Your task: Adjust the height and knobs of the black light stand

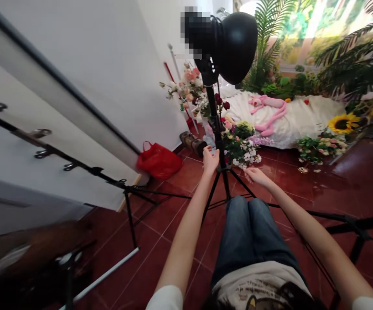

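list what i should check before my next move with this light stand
1. Left hand on the pole of the black light stand: ok, it appears to touch the pole, though how firmly cannot be told.
2. Right hand on the stand: not ok, it is open and appears apart from the tripod leg.
3. Flower bunch apart from the pole: not ok, its blooms sit right beside it.
4. Reflector head secure on the stand: cannot tell.
5. Stand upright: cannot tell, the wide view bends its lines.

Bright indoor light glares on the red floor tiles (344,172), and wide-angle distortion bends the frame's edges.
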